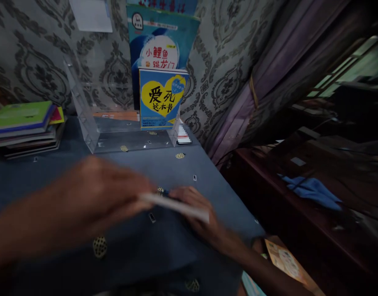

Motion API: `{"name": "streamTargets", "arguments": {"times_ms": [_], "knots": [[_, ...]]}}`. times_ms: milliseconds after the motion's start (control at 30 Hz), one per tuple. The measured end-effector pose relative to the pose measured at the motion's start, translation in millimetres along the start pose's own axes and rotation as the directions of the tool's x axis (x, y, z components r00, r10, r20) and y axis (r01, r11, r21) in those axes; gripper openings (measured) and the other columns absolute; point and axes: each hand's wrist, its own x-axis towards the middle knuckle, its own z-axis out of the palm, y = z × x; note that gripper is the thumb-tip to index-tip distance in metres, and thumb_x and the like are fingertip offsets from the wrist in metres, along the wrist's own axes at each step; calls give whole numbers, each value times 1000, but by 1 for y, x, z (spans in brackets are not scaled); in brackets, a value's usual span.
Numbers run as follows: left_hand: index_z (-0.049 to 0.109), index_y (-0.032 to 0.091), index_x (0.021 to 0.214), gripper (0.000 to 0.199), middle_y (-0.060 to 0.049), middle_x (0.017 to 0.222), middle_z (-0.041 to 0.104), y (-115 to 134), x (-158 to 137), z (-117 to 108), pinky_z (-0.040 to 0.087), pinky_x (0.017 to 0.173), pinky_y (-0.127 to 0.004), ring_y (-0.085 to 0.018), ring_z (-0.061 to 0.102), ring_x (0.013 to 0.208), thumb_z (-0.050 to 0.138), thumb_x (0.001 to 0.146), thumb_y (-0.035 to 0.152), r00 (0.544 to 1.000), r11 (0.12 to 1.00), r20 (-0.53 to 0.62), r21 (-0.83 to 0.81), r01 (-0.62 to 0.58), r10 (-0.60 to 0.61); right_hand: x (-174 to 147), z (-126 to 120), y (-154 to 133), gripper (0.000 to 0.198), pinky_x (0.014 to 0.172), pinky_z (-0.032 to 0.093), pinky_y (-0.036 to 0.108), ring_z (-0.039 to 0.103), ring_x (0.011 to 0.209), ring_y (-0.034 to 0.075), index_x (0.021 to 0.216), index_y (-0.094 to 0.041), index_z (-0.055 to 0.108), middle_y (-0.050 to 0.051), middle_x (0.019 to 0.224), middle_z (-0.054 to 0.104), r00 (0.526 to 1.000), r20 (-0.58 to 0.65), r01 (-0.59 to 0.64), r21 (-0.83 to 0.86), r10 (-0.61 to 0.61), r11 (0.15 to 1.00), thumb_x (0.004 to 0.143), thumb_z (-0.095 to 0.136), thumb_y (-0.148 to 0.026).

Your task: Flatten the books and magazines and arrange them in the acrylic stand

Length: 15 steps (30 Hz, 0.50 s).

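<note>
My left hand [111, 189] reaches in from the left above the table, its fingers closed on one end of a thin, pale, flat item [176, 205]. That item is seen edge-on and blurred, so I cannot tell whether it is a book or folded paper. Just behind it is my right hand [198, 201], low over the cloth, with its fingers partly hidden and smeared by motion. Beyond both hands stands a clear plastic book rack [90, 123]. A blue book with a yellow heart [161, 113] is upright at the rack's right end.
A taller teal book [189, 37] stands behind the blue one, against the patterned wall. Stacked books [22, 119] lie at the left on the blue tablecloth [139, 164]. An orange book [287, 261] lies low at the right. A blue cloth [315, 193] rests beyond the table edge.
</note>
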Motion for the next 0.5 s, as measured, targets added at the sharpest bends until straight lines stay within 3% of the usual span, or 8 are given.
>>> {"name": "streamTargets", "arguments": {"times_ms": [33, 100, 167, 233, 400, 500], "knots": [[76, 28, 84, 34, 3, 72, 72, -9, 13, -4, 51, 56, -22, -13, 65, 58, 52, 98, 49, 1000, 1000, -17, -11, -23, 23, 10, 1, 5, 24, 79, 55, 32, 67, 87, 19, 103, -22, 69, 5, 94, 73, 998, -32, -60, 42, 61, 997, 103, 47, -33], [76, 25, 92, 28, 0, 80, 74, -28, 34, -5, 53, 64, -26, -18, 69, 71, 58, 94, 47, 984, 997, -163, -23, 74, -77, 27, 3, 13, 28, 69, 50, 27, 63, 74, 17, 89, -21, 67, 2, 80, 68, 980, -44, -186, 148, 194, 971, 101, 50, -40], [75, 22, 98, 26, -2, 89, 75, -48, 49, 0, 54, 70, -28, -20, 70, 81, 64, 90, 44, 938, 984, -298, -92, 154, -175, 41, 5, 18, 34, 61, 45, 25, 57, 64, 14, 82, -20, 65, -1, 70, 61, 950, -70, -277, 267, 306, 923, 98, 54, -47], [74, 19, 100, 28, -4, 89, 75, -69, 59, 6, 54, 72, -28, -20, 69, 82, 65, 88, 42, 911, 966, -333, -167, 196, -243, 52, 6, 21, 39, 55, 40, 23, 49, 57, 12, 79, -19, 62, -3, 64, 55, 915, -90, -331, 391, 393, 859, 93, 57, -55], [73, 14, 94, 31, -2, 76, 70, -128, 75, 34, 46, 59, -23, -14, 61, 66, 61, 85, 42, 927, 936, -218, -251, 248, -304, 57, 7, 33, 47, 45, 33, 22, 39, 47, 9, 77, -20, 58, -4, 61, 53, 839, 4, -462, 534, 545, 708, 85, 60, -66], [73, 14, 92, 35, -3, 75, 70, -157, 67, 65, 47, 61, -26, -17, 62, 68, 56, 86, 44, 936, 927, -80, -189, 324, -343, 50, 8, 43, 43, 48, 36, 23, 46, 49, 11, 76, -20, 59, -3, 60, 55, 836, 41, -529, 324, 547, 784, 87, 58, -61]]}}
